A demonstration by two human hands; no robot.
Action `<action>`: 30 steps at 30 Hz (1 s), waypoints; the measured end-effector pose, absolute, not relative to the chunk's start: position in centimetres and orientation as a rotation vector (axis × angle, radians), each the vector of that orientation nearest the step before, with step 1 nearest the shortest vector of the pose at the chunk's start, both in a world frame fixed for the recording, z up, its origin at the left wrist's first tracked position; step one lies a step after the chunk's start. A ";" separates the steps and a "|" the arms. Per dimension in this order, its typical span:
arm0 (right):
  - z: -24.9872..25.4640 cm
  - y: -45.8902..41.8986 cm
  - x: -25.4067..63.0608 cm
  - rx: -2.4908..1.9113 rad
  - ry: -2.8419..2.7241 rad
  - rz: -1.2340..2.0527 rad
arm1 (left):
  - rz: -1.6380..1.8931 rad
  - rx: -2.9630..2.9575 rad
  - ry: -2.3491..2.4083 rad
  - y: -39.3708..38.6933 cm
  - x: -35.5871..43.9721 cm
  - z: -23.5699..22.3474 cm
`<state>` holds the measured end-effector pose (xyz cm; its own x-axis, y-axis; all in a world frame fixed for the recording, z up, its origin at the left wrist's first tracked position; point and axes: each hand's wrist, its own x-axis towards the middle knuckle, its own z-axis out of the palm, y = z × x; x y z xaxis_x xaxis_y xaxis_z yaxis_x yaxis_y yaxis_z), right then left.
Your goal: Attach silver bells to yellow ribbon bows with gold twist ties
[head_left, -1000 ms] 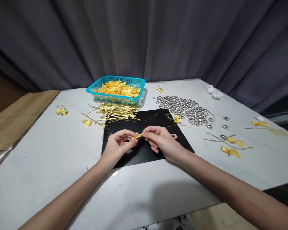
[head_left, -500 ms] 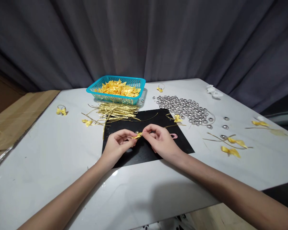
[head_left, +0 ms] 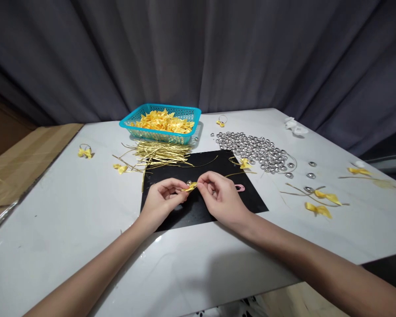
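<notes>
Above the black mat (head_left: 185, 219), my left hand (head_left: 163, 200) pinches a small yellow ribbon bow (head_left: 192, 186) at its left end. A shiny silver bead (head_left: 189, 182) sits against the bow's upper side. My right hand (head_left: 219, 193) has thumb and forefinger closed at the bow's right end; whether they grip the ribbon or a thin gold tie there is too small to tell. Just right of that hand lies a pink-handled tool (head_left: 240, 188), partly hidden. Another yellow bow (head_left: 244, 164) with gold wire rests on the mat's far right corner.
A turquoise basket (head_left: 125, 125) of yellow bows stands at the back, with a bundle of gold ties (head_left: 161, 152) before it. Silver beads (head_left: 255, 149) are heaped to the right. Loose bows (head_left: 318, 210) lie farther right, and a ringed bow (head_left: 85, 152) is at left.
My right hand has shifted very slightly right, opening a slightly wider gap from my left fingers. My left hand keeps its pinch on the bow. The view has moved a little.
</notes>
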<state>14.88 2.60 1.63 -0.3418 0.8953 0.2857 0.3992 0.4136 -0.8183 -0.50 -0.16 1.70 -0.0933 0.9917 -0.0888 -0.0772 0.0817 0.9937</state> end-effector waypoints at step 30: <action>0.8 2.0 14.8 -0.883 -2.025 0.663 | 1.212 0.638 1.047 -0.5 0.0 1.3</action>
<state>14.77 1.95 0.83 -0.4263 0.7746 0.4673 0.3483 0.6173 -0.7055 -0.03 -0.47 1.25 0.0054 0.9538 -0.3003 -0.4355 0.2726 0.8579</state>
